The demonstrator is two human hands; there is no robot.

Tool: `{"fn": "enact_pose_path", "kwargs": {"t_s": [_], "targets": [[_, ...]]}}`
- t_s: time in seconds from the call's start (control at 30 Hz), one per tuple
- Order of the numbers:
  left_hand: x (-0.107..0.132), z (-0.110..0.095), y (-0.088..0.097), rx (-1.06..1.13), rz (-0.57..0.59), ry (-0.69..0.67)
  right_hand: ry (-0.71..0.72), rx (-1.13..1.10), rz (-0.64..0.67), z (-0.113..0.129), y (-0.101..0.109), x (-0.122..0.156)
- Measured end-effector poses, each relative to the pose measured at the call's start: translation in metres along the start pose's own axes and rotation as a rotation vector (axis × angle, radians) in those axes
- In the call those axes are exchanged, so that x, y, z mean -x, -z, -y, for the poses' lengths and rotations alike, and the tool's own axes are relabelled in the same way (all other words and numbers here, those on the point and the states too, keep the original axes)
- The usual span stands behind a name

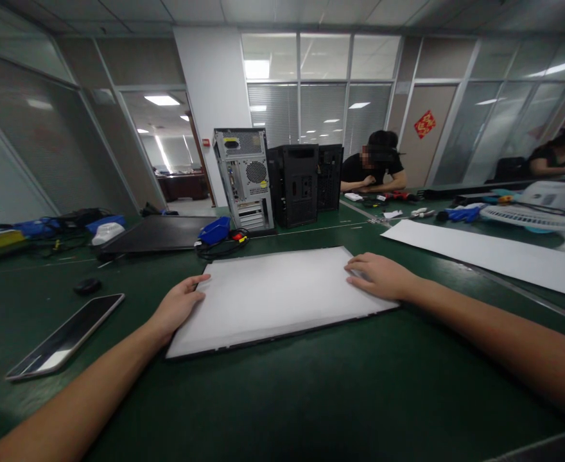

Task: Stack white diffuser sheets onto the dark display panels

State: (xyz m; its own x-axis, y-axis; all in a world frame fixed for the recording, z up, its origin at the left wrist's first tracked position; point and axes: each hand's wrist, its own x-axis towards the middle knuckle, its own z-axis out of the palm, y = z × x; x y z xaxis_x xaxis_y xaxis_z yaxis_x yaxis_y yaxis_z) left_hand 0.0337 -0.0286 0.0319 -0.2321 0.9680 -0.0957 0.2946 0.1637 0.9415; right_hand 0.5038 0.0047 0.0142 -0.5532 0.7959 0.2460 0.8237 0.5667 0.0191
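Note:
A flat white panel [273, 296] with a thin dark rim lies on the green table [311, 398] in front of me. My left hand [179, 303] rests against the panel's left edge, thumb on top and fingers curled at the side. On the panel's right part lies my right hand [379, 274], palm down, its fingers stretched flat towards the left. Neither hand lifts the panel.
A phone [65, 335] lies at the left, a small black object [87, 285] behind it. Three computer cases [246, 178] stand at the back, with a blue tool [215, 230] and a dark panel [160, 232]. A long white sheet [494, 255] lies right. Two people sit at the far side.

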Motion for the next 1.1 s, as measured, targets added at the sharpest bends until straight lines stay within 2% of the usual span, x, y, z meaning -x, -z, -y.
{"fn": "enact_pose_path", "kwargs": {"t_s": [0.37, 0.5, 0.57, 0.63, 0.77, 0.87, 0.97, 1.1], "targets": [[-0.004, 0.003, 0.002, 0.009, 0.013, -0.019, 0.033, -0.029, 0.006, 0.007, 0.003, 0.0], [-0.003, 0.003, 0.002, 0.002, 0.004, -0.018, 0.04, 0.003, 0.007, -0.005, 0.007, -0.002], [-0.003, 0.002, 0.003, -0.014, -0.005, -0.022, -0.004, 0.024, -0.018, -0.025, 0.009, -0.001], [-0.002, 0.002, 0.003, -0.02, -0.008, -0.036, -0.097, 0.066, -0.04, -0.057, 0.009, 0.003], [-0.004, 0.004, 0.002, 0.004, 0.014, -0.032, -0.383, 0.187, -0.052, -0.136, 0.003, 0.028], [-0.005, 0.005, 0.002, 0.026, 0.029, -0.014, -0.599, 0.19, -0.085, -0.181, -0.006, 0.057], [-0.004, 0.005, 0.002, 0.042, 0.034, -0.008, -0.669, 0.172, -0.122, -0.2, -0.015, 0.082], [-0.001, 0.001, 0.001, 0.023, 0.014, -0.023, -0.658, 0.154, -0.171, -0.203, -0.018, 0.092]]}}
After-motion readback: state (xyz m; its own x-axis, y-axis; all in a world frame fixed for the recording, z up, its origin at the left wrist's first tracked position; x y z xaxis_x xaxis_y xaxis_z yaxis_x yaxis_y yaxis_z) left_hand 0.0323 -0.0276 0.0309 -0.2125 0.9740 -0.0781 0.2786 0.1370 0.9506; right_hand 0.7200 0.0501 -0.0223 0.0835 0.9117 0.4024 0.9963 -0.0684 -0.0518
